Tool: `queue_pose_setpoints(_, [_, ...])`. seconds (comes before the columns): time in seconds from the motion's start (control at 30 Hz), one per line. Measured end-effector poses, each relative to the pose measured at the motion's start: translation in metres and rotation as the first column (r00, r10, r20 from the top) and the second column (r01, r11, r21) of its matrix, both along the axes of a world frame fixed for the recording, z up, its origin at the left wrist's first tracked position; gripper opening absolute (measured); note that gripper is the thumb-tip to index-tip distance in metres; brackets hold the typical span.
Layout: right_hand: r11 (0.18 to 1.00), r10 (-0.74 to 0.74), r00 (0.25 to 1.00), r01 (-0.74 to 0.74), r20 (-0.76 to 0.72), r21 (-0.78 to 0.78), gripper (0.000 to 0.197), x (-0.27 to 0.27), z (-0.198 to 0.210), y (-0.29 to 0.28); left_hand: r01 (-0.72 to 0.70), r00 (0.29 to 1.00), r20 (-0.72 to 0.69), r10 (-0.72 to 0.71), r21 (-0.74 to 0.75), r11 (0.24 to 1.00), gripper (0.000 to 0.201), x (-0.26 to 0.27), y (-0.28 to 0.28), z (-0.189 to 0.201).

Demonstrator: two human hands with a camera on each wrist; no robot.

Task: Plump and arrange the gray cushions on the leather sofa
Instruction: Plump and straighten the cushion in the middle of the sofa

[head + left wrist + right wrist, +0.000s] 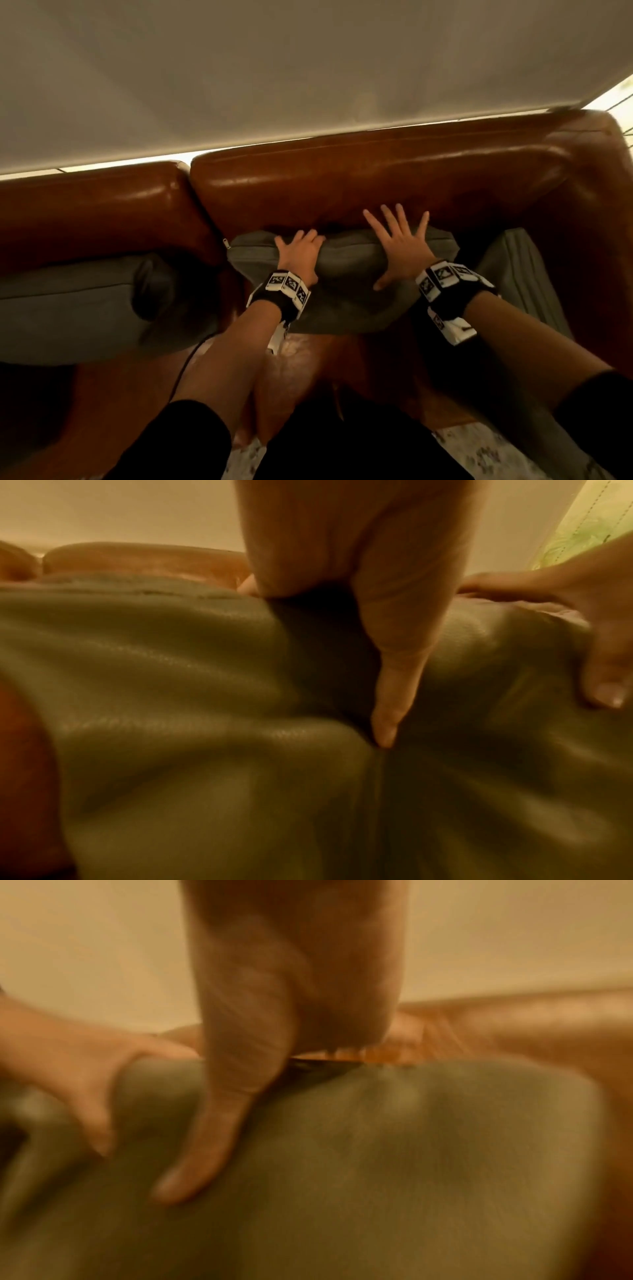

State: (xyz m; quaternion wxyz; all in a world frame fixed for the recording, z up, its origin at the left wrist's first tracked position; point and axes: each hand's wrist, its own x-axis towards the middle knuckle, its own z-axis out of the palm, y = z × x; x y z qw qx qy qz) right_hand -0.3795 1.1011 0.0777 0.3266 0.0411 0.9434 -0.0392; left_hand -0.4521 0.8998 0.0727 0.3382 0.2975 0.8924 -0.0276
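Cushions in gray sit on the leather sofa (359, 171): the middle cushion (346, 270) leans against the backrest in the right-hand seat, the left cushion (78, 308) lies flatter on the neighbouring seat, and the right cushion (520, 270) stands on edge against the armrest. Judging by how they lie, the work looks partway through; the middle one is being plumped now, dented and creased, while the left one seems not yet set upright. The left hand (299, 255) curls its fingers over the middle cushion's top edge, thumb pressed into the front, so its grip is grasping the fabric. The right hand (399, 245) is released, fingers spread straight and palm laid flat against the upper front of the same cushion. Both forearms reach forward, wrists close together
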Motion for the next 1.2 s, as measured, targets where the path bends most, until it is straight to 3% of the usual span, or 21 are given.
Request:
queue_pose_setpoints(0.1, [0.990, 0.079, 0.993, -0.069, 0.082, -0.126, 0.112, -0.011, 0.007, -0.013, -0.028, 0.998, -0.050, 0.030, 0.033, 0.999, 0.080, 0.014, -0.015, 0.003])
queue_pose_setpoints(0.2, [0.983, 0.154, 0.988, -0.151, 0.019, -0.105, 0.086, -0.005, 0.020, -0.022, -0.053, 0.985, -0.158, 0.073, 0.122, 0.991, 0.075, 0.029, -0.035, 0.006])
queue_pose_setpoints(0.3, [0.974, 0.225, 0.973, -0.225, -0.041, 0.009, 0.087, 0.001, 0.026, -0.032, -0.095, 0.965, -0.223, 0.135, 0.179, 0.979, 0.081, 0.040, -0.051, 0.008])
queue_pose_setpoints(0.43, [0.984, 0.171, 0.985, -0.171, 0.008, 0.042, 0.109, 0.017, 0.011, -0.038, -0.207, 0.975, -0.056, 0.214, 0.118, 0.971, 0.092, 0.043, -0.061, 0.002])
queue_pose_setpoints(0.5, [0.996, 0.090, 0.996, -0.090, 0.004, 0.010, 0.117, 0.027, 0.011, -0.026, -0.311, 0.947, -0.032, 0.320, 0.164, 0.936, 0.084, 0.045, -0.074, 0.000])
queue_pose_setpoints(0.57, [0.998, -0.053, 0.996, 0.051, -0.078, -0.027, 0.112, 0.041, 0.020, -0.004, -0.466, 0.858, -0.087, 0.506, 0.280, 0.839, 0.064, 0.048, -0.095, 0.005])
queue_pose_setpoints(0.63, [0.931, -0.364, 0.907, 0.356, -0.211, -0.075, 0.091, 0.058, 0.030, 0.023, -0.672, 0.653, -0.097, 0.751, 0.383, 0.634, 0.053, 0.052, -0.116, 0.006])
queue_pose_setpoints(0.73, [0.615, -0.788, 0.594, 0.750, -0.159, -0.245, 0.063, 0.071, 0.040, 0.057, -0.878, 0.320, 0.146, 0.936, 0.417, 0.235, 0.052, 0.050, -0.136, -0.001])
queue_pose_setpoints(0.8, [0.451, -0.881, 0.470, 0.808, -0.048, -0.379, 0.057, 0.069, 0.038, 0.062, -0.925, 0.189, 0.260, 0.947, 0.371, 0.083, 0.048, 0.046, -0.134, -0.004])
queue_pose_setpoints(0.83, [0.430, -0.889, 0.455, 0.799, -0.046, -0.420, 0.052, 0.067, 0.038, 0.058, -0.935, 0.137, 0.282, 0.949, 0.353, 0.030, 0.046, 0.043, -0.129, -0.004])
queue_pose_setpoints(0.87, [0.438, -0.886, 0.460, 0.778, -0.068, -0.450, 0.047, 0.065, 0.038, 0.051, -0.943, 0.104, 0.293, 0.950, 0.332, 0.001, 0.045, 0.040, -0.125, -0.004])
queue_pose_setpoints(0.97, [0.545, -0.822, 0.537, 0.650, -0.187, -0.530, 0.034, 0.068, 0.034, 0.038, -0.912, 0.117, 0.367, 0.923, 0.408, -0.047, 0.041, 0.032, -0.122, -0.006])
queue_pose_setpoints(1.03, [0.479, -0.871, 0.440, 0.659, -0.219, -0.580, 0.037, 0.077, 0.037, 0.046, -0.874, 0.054, 0.514, 0.856, 0.439, -0.208, 0.037, 0.026, -0.133, 0.000])
queue_pose_setpoints(1.07, [0.442, -0.895, 0.382, 0.680, -0.232, -0.585, 0.039, 0.080, 0.038, 0.051, -0.866, 0.046, 0.567, 0.822, 0.432, -0.250, 0.035, 0.023, -0.139, 0.002])
queue_pose_setpoints(1.13, [0.396, -0.918, 0.329, 0.717, -0.222, -0.574, 0.039, 0.082, 0.037, 0.056, -0.889, 0.079, 0.570, 0.818, 0.411, -0.200, 0.032, 0.015, -0.142, 0.004])
queue_pose_setpoints(1.2, [0.353, -0.934, 0.320, 0.756, -0.159, -0.551, 0.041, 0.079, 0.031, 0.051, -0.929, 0.048, 0.535, 0.844, 0.335, -0.159, 0.036, 0.008, -0.141, -0.007])
